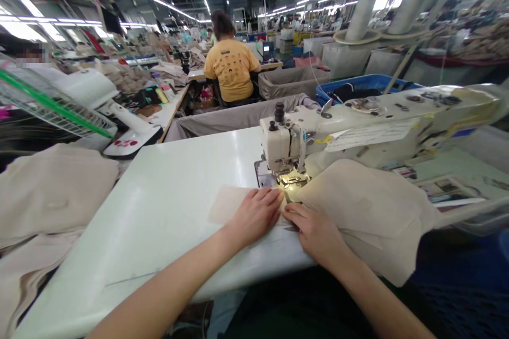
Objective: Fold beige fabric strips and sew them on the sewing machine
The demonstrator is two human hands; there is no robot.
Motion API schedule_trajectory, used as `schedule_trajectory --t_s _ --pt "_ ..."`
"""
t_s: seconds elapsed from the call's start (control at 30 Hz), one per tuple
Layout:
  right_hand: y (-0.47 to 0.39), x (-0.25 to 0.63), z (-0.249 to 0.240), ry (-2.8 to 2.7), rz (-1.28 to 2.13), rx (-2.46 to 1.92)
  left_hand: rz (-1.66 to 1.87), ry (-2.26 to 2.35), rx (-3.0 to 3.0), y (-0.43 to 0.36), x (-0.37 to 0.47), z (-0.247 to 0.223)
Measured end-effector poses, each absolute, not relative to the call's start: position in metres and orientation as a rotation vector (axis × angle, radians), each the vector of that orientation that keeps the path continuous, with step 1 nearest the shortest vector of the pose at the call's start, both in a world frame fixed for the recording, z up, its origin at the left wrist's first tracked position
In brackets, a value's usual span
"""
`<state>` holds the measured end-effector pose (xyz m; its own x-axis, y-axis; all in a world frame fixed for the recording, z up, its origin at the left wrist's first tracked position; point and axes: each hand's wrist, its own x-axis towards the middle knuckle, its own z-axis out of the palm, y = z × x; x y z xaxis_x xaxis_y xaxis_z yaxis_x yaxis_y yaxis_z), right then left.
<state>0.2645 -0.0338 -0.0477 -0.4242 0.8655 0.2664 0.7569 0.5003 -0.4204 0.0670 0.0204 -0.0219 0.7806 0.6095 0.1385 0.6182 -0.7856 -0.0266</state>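
A beige fabric piece (227, 202) lies on the pale sewing table, its edge by the lit presser foot (292, 180) of a sewing machine (278, 140). My left hand (256, 215) rests on this cloth, fingers lying close together and fingertips just in front of the foot. Close beside it, my right hand (321, 234) has its thumb and fingers closed at the cloth's edge. Under those fingers shows a thin dark pointed piece, too small to name. A larger beige fabric panel (369, 209) spreads right of the foot and drapes over the table's front edge.
Beige pieces (55, 190) are heaped on the left. Beyond the tabletop (175, 196) stand a white fan (87, 90), a grey cloth-lined bin (238, 114) and a blue crate (338, 87). A person in a yellow shirt (230, 69) sits ahead. Thread cones (360, 17) stand at right.
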Motion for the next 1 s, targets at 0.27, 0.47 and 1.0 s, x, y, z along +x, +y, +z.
schedule_trajectory --t_s 0.27,0.47,1.0 --pt "-0.012 0.265 -0.048 -2.278 0.344 -1.410 -0.197 -1.191 -2.841 0.033 0.074 -0.016" --pt "-0.013 0.265 -0.051 -2.220 0.343 -1.406 -0.220 -1.193 -2.851 0.036 0.076 -0.018" --pt "-0.009 0.264 -0.042 -2.288 0.330 -1.483 -0.253 -1.175 -2.820 0.041 0.075 -0.022"
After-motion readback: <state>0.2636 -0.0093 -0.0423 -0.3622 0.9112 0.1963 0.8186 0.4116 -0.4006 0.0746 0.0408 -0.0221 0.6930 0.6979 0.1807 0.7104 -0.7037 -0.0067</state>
